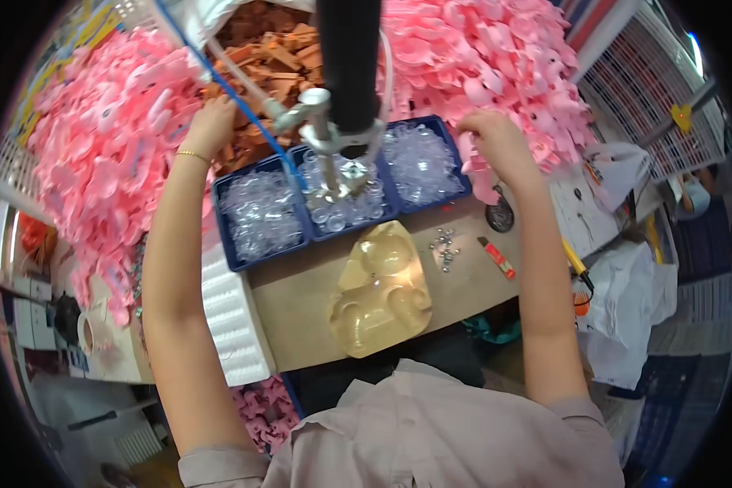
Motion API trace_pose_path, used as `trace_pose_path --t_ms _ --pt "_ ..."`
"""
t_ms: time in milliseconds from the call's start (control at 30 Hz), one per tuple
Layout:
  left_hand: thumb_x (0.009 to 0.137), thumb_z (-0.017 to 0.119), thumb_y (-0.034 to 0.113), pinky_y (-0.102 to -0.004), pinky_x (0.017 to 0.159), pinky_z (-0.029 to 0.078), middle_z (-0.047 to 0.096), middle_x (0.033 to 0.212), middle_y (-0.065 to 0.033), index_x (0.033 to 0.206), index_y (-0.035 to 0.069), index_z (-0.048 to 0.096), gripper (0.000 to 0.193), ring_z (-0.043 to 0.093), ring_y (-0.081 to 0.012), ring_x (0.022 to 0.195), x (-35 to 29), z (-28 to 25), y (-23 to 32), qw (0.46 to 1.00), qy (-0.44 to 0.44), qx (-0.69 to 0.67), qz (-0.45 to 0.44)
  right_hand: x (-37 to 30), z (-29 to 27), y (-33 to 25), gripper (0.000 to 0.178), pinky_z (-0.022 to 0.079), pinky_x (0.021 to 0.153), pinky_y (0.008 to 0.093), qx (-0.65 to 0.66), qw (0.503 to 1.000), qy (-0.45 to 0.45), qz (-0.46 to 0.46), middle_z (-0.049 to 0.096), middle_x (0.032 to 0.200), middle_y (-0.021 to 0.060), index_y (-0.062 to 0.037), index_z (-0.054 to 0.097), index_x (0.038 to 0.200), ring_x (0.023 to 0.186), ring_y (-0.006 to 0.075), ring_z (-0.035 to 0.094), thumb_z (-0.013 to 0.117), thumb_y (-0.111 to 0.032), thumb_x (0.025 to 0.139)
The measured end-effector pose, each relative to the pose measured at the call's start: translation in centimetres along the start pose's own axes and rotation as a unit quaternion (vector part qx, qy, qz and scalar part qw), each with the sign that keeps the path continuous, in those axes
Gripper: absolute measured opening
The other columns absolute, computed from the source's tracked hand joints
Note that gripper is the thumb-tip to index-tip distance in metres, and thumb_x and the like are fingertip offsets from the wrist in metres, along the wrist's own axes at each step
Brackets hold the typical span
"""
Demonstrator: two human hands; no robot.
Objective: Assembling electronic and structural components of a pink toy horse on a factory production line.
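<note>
My left hand reaches to the heap of orange-brown plastic pieces, beside a large pile of pink plastic parts. Its fingers are bent together at the heap's edge; what they grip, if anything, is hidden. At the foot of another pink pile, my right hand is closed on a pink plastic part, which hangs below the fingers. Between the hands stands a blue three-section tray of small clear plastic pieces. A yellowish mould with shaped hollows lies in front of it.
A black machine column with a metal head stands over the tray's middle. Small shiny metal bits, a red tool and a dark round object lie on the table. White ridged foam is by my left forearm.
</note>
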State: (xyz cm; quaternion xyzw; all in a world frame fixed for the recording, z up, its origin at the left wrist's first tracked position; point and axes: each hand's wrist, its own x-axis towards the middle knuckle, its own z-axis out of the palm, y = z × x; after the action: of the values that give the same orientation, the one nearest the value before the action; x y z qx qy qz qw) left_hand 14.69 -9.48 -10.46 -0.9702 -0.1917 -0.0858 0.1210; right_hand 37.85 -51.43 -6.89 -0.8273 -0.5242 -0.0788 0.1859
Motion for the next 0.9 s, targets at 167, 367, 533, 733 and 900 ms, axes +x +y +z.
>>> trace_pose_path --t_ms 167,367,533,733,900 --pt "0.070 0.068 0.014 -0.0438 0.086 0.050 0.059 0.107 -0.0111 0.108 0.009 0.061 0.039 0.051 -0.0311 0.113 -1.6 0.2 -1.7 0.986 0.140 0.075 0.055 -5.9 -5.3 -8.6 0.030 0.050 0.073 0.0330 -0.050 0.982 0.170 -0.056 0.066 0.096 0.0108 -0.0025 0.067 0.096 0.084 0.0250 0.064 0.055 0.009 0.071" --pt "0.085 0.068 0.025 -0.0316 0.072 0.050 0.065 0.083 -0.0111 0.095 0.002 0.060 0.026 0.063 -0.0254 0.077 -7.1 -5.3 -0.5 0.944 0.237 -0.180 -0.142 -8.1 -6.8 -11.9 0.020 0.048 0.071 0.0304 0.073 0.992 0.103 0.010 0.064 0.091 0.0115 0.0010 0.065 0.099 0.080 0.0195 0.063 0.056 0.004 0.081" --pt "0.094 0.060 0.027 -0.0257 0.075 0.051 0.066 0.105 -0.0068 0.106 -0.003 0.059 0.032 0.063 -0.0147 0.087 -16.8 -5.1 5.4 0.673 0.235 -0.650 -0.263 -9.0 3.8 -11.2 0.022 0.048 0.073 0.0323 0.295 0.942 -0.139 0.077 0.064 0.096 0.0158 0.0041 0.063 0.102 0.082 0.0263 0.063 0.059 -0.007 0.083" --pt "0.096 0.054 0.019 -0.0253 0.085 0.054 0.059 0.126 -0.0118 0.123 0.000 0.053 0.034 0.061 -0.0137 0.106 -28.5 -7.1 17.8 0.424 0.022 -0.821 -0.381 -12.8 5.0 -14.0 0.046 0.042 0.092 0.0450 0.087 0.988 -0.053 -0.119 0.054 0.125 0.0159 -0.0055 0.056 0.122 0.114 0.0330 0.052 0.067 -0.018 0.079" --pt "0.096 0.053 0.021 -0.0247 0.080 0.055 0.062 0.120 -0.0084 0.122 0.001 0.055 0.033 0.063 -0.0131 0.102 -27.9 -6.8 22.3 0.363 -0.038 -0.852 -0.376 -16.9 7.3 -15.1 0.058 0.033 0.101 0.0503 0.073 0.972 -0.107 -0.194 0.042 0.138 0.0185 -0.0080 0.053 0.126 0.124 0.0376 0.043 0.074 -0.023 0.074"
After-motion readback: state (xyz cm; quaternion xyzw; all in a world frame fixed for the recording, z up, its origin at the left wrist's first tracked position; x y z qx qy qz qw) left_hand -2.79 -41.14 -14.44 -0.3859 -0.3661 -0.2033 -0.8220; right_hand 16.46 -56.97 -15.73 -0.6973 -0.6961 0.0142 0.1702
